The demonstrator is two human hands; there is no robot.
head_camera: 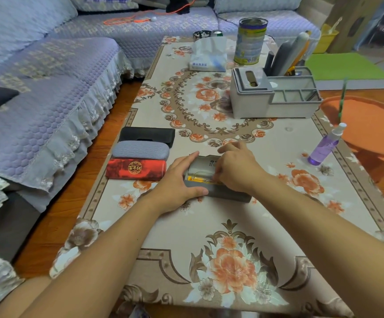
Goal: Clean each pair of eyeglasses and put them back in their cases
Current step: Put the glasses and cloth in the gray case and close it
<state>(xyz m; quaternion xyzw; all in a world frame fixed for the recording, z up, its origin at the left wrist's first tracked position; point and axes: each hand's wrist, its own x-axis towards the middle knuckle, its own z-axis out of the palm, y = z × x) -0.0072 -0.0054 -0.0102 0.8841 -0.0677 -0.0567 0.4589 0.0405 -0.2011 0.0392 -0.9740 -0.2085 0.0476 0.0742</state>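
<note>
Head view: I have an open grey case (218, 191) in front of me at mid-worktop (266, 143), lid tipped up away from me. My left hand (179, 180) lies on its left end, fingers fairly straight, thumb along the near edge, steadying it. My right hand (234, 168) reaches into it with fingers curled; I judge it pinches something inside, but the fingertips are hidden, so I cannot tell what. A glimpse of yellow (200, 179) and a thin frame shows in the case. Its long axis runs left to right, slightly skewed, right end nearer me. Left of it sit three closed cases: black (147, 134), grey (140, 149), red (136, 168), stacked in a row, all lying left-right. A purple spray (326, 145) stands well apart on the right. I cannot tell whether any pair is cleaned yet.
</note>
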